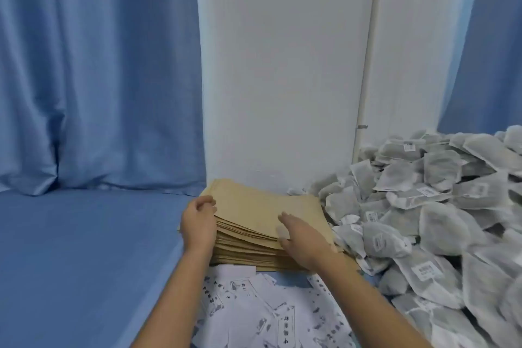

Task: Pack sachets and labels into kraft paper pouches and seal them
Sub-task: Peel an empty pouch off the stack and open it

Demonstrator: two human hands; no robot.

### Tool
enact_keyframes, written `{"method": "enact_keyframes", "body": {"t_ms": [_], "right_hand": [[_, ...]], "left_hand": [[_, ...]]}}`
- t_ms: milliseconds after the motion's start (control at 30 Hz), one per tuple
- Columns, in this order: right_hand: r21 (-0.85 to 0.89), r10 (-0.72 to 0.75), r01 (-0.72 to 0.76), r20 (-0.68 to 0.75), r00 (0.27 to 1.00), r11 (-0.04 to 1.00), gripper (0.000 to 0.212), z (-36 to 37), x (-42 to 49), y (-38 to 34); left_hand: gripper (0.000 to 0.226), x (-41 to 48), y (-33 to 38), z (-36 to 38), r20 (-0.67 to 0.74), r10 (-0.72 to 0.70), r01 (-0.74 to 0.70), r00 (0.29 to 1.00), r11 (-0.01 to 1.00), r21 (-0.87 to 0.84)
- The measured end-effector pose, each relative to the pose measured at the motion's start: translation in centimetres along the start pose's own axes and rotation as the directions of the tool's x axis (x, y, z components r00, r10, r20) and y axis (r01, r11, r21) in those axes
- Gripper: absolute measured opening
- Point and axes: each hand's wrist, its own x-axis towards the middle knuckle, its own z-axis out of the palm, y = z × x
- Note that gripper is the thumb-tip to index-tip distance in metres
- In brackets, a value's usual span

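Stack of kraft pouches [254,207] sits mid-bench, against the foot of the white cabinet [282,79]. It is a thick pile, fanned slightly toward me, so the front edges step out like a deck of cards.

My hands are apart, one at each side of the stack. Left hand [197,223] is at the left edge, fingers curled over the upper pouches. I judge it is there to brace the pile so it does not slide on the blue cloth of the bench [84,248]. Right hand [302,240] lies on top near the front right corner, fingers straight and spread, thumb down by the front edge. It looks placed to peel one pouch off the top. I cannot tell whether the thumb is already under a sheet.

Supplies are set within reach:
- Sachets [423,206] are heaped on the right, touching the right side of the stack. They are grey mesh bags, several with small printed tags.
- Labels [254,311] are scattered loose just in front of the stack, between my forearms. They are white slips with black print, overlapping.

Blue curtain [84,65] hangs behind the bench on the left.

No filled or sealed pouch is in view. My judgement is that this is the start of a cycle, with a pouch to be separated first.

Risk: thin paper may lift two at once.
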Motion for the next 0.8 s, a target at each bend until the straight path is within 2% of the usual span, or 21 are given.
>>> {"method": "enact_keyframes", "body": {"t_ms": [100,167,233,367,400,467,533,600,667,733,800], "right_hand": [[-0.097,0.055,-0.048,0.071,0.996,0.994,0.058,1.2,1.9,0.1],[-0.092,0.038,-0.032,0.069,0.997,0.995,0.042,2.2,2.3,0.2],[-0.110,-0.045,0.044,-0.006,0.999,0.993,0.023,3.2,1.6,0.5],[-0.276,-0.292,0.232,-0.201,0.935,0.933,0.016,4.1,-0.3,1.4],[-0.278,-0.325,0.250,-0.269,0.907,0.927,0.023,4.2,-0.8,1.5],[-0.260,-0.336,0.248,-0.389,0.858,0.933,0.039,4.6,-1.5,1.9],[-0.193,-0.332,0.272,-0.463,0.822,0.943,0.041,4.7,-1.9,2.2],[-0.142,-0.313,0.279,-0.497,0.810,0.950,0.041,4.8,-2.1,2.2],[-0.141,-0.295,0.260,-0.528,0.797,0.955,0.043,4.7,-2.3,1.7],[-0.066,-0.204,0.201,-0.550,0.810,0.977,0.047,4.7,-2.2,0.8],[0.132,-0.047,0.144,-0.558,0.829,0.981,0.053,4.4,-2.6,-0.2]], "left_hand": [[0.020,1.0,-1.5,0.3,-0.168,-0.075,0.085,0.983,0.995,0.053],[0.017,1.5,-2.4,-0.1,-0.260,-0.116,0.136,0.959,0.989,0.058],[0.018,2.3,-3.0,-0.7,-0.286,-0.142,0.160,0.947,0.986,0.040],[0.022,2.4,-3.5,-1.3,-0.275,-0.123,0.155,0.954,0.983,0.099],[0.024,2.5,-3.5,-1.4,-0.272,-0.123,0.154,0.955,0.983,0.097],[0.031,2.7,-3.1,-1.6,-0.190,-0.191,0.207,0.963,0.976,0.065],[0.025,2.7,-2.4,-1.4,-0.005,-0.313,0.313,0.950,0.949,0.044],[0.015,2.4,-1.4,-1.4,0.140,-0.347,0.343,0.927,0.938,0.052],[0.024,2.0,-0.8,-1.3,0.137,-0.203,0.186,0.969,0.974,0.128],[0.025,1.2,-0.4,-1.1,0.020,0.072,-0.075,0.997,0.960,0.268],[0.027,-0.7,0.4,-0.7,-0.098,0.331,-0.301,0.939,0.924,0.237]]}}
